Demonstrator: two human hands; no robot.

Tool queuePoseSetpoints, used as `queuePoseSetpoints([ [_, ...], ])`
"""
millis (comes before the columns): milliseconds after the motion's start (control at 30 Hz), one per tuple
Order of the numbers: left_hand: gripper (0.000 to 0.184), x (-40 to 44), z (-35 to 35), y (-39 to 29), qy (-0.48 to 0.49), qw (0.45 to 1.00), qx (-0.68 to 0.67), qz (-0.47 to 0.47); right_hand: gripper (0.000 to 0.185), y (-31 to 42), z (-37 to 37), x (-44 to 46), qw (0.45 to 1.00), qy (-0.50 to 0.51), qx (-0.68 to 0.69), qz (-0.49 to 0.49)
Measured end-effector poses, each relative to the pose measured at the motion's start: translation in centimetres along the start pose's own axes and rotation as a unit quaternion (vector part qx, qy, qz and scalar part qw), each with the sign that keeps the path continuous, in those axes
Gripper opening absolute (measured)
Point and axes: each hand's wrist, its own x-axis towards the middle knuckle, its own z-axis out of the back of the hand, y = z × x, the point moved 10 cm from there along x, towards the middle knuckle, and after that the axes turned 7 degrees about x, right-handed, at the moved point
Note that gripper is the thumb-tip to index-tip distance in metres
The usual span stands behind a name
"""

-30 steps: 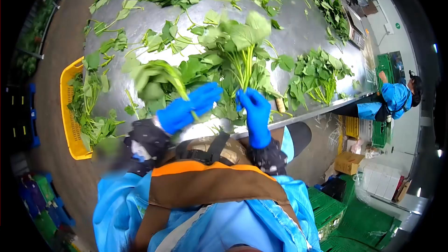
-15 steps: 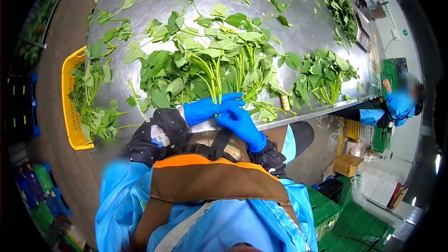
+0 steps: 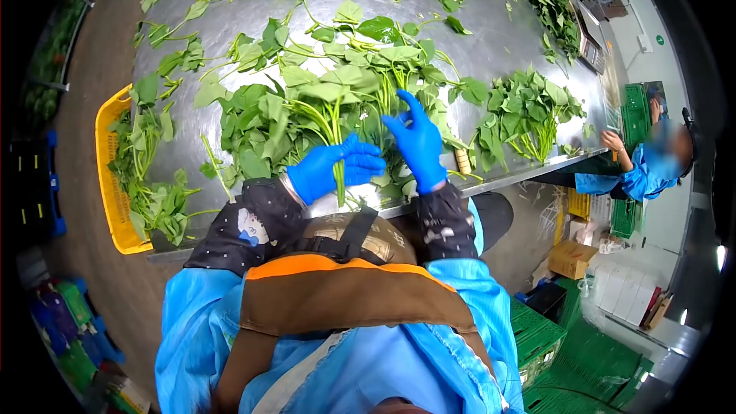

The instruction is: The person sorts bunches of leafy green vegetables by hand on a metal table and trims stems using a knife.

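Near the front edge of the metal table (image 3: 548,178), my left hand (image 3: 336,171) in a blue glove is closed on a bunch of leafy stems (image 3: 334,124). The stem ends stick out below the fingers, and the leaves point away from me. To its right, my right hand (image 3: 416,138), also gloved in blue, is raised with thumb and fingers apart and nothing between them. Just beyond it lie more leafy stems (image 3: 389,92). A large heap of leaves (image 3: 257,126) spreads beyond and left of my left hand.
A yellow crate (image 3: 115,184) with greens stands at the table's left edge. Another leafy bunch (image 3: 529,119) and a small tan roll (image 3: 463,161) lie to the right. Greens and a scale (image 3: 590,50) are farther back. A co-worker (image 3: 648,165) is at the far right, near green crates (image 3: 537,341).
My right hand has left the stem ends beside my left hand and moved up and right, its fingers spreading. My left hand keeps the bunch, slightly further left. The co-worker's arms have moved.
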Motion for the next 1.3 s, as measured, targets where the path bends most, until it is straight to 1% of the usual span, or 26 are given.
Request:
queuePoseSetpoints([
  [67, 0.047, -0.6, -1.0, 0.4, 0.020, 0.997, 0.072, 0.020, 0.021, -0.6, -1.9, 1.2, 0.997, 0.018, -0.048, 0.064],
  [100, 0.046, -1.4, -1.0, -0.9, 0.003, 0.991, 0.136, -0.019, 0.021, -0.8, -2.7, 1.3, 0.992, 0.031, -0.066, 0.107],
  [133, 0.045, -3.2, -1.3, -2.8, -0.015, 0.979, 0.197, -0.057, 0.021, 0.3, -0.1, 1.2, 0.992, -0.053, -0.033, 0.110],
  [167, 0.044, -5.0, -1.3, -4.3, -0.034, 0.962, 0.255, -0.094, 0.020, -2.0, 1.8, 2.1, 0.995, -0.084, 0.046, 0.037],
  [200, 0.041, -7.5, -0.9, -7.4, -0.105, 0.885, 0.397, -0.219, 0.020, -2.4, 3.0, 2.1, 0.997, -0.059, 0.050, 0.006],
  [233, 0.039, -10.5, -1.1, -10.3, -0.170, 0.765, 0.525, -0.332, 0.020, -2.4, 3.8, 1.6, 0.997, -0.039, 0.058, -0.023],
  [267, 0.037, -11.6, 1.5, -11.4, -0.154, 0.880, 0.307, -0.327, 0.019, -1.6, 2.3, 0.1, 0.995, 0.044, 0.079, 0.039],
  [300, 0.036, -12.0, 4.0, -11.7, -0.132, 0.942, 0.068, -0.302, 0.017, 0.0, 0.3, -2.2, 0.975, 0.161, 0.030, 0.150],
  [367, 0.034, -12.5, 4.5, -13.5, -0.079, 0.936, 0.040, -0.341, 0.018, -0.4, -1.5, -5.1, 0.945, 0.317, -0.045, 0.066],
  [400, 0.036, -12.0, 4.7, -13.4, -0.088, 0.938, 0.023, -0.336, 0.018, -2.0, -0.2, -4.0, 0.966, 0.250, 0.065, -0.034],
  [433, 0.038, -11.2, 4.5, -12.7, -0.093, 0.944, 0.018, -0.317, 0.019, -4.1, 0.9, -3.5, 0.961, 0.174, 0.172, -0.132],
  [467, 0.040, -10.3, 4.3, -11.7, -0.098, 0.949, 0.014, -0.298, 0.017, -4.1, 2.8, -2.9, 0.982, 0.077, 0.147, -0.095],
  [567, 0.043, -7.4, 3.0, -9.3, -0.084, 0.965, 0.008, -0.249, 0.015, -3.3, 3.3, -5.0, 0.946, -0.012, 0.296, -0.128],
  [600, 0.044, -6.6, 2.7, -8.5, -0.090, 0.969, 0.013, -0.230, 0.017, -2.2, 3.2, -5.5, 0.951, 0.010, 0.301, -0.072],
  [633, 0.044, -5.8, 2.6, -7.7, -0.095, 0.973, 0.019, -0.211, 0.017, -2.1, 1.8, -6.3, 0.956, 0.090, 0.264, -0.088],
  [700, 0.044, -4.3, 1.7, -6.6, -0.087, 0.977, 0.070, -0.181, 0.017, 0.1, -1.5, -8.4, 0.941, 0.273, 0.202, -0.016],
  [800, 0.046, -2.7, 0.5, -6.1, -0.097, 0.973, 0.133, -0.162, 0.017, -1.8, -0.2, -7.0, 0.915, 0.182, 0.341, -0.120],
  [833, 0.045, -2.5, 0.4, -5.9, -0.097, 0.975, 0.120, -0.159, 0.017, -3.9, 1.5, -5.6, 0.927, 0.092, 0.335, -0.140],
  [900, 0.043, -2.4, 0.2, -5.6, -0.099, 0.979, 0.096, -0.150, 0.020, -6.0, 1.9, -4.2, 0.978, 0.054, 0.143, -0.142],
  [933, 0.043, -2.3, 0.3, -5.3, -0.107, 0.979, 0.093, -0.148, 0.024, -6.6, 1.2, -3.8, 0.989, 0.078, 0.016, -0.125],
  [1033, 0.043, -2.5, 0.0, -4.4, -0.122, 0.972, 0.148, -0.134, 0.027, -6.1, 0.3, -3.1, 0.978, 0.004, -0.197, -0.061],
  [1067, 0.042, -2.8, -0.2, -4.3, -0.123, 0.972, 0.147, -0.137, 0.025, -5.8, 0.5, -3.0, 0.977, -0.021, -0.207, -0.047],
  [1167, 0.042, -3.4, 0.1, -5.0, -0.135, 0.963, 0.167, -0.165, 0.023, -5.3, 3.0, -3.7, 0.996, -0.057, 0.012, -0.073],
  [1200, 0.040, -3.7, 0.0, -5.4, -0.147, 0.959, 0.173, -0.170, 0.017, -4.8, 4.1, -3.8, 0.993, -0.070, 0.087, -0.042],
  [1233, 0.039, -3.5, 0.0, -5.4, -0.144, 0.959, 0.175, -0.172, 0.012, -4.8, 4.1, -4.2, 0.950, -0.044, 0.284, -0.121],
  [1300, 0.037, -2.6, 0.2, -5.1, -0.139, 0.957, 0.181, -0.179, 0.009, -2.9, 5.3, -4.7, 0.943, -0.059, 0.318, -0.082],
])
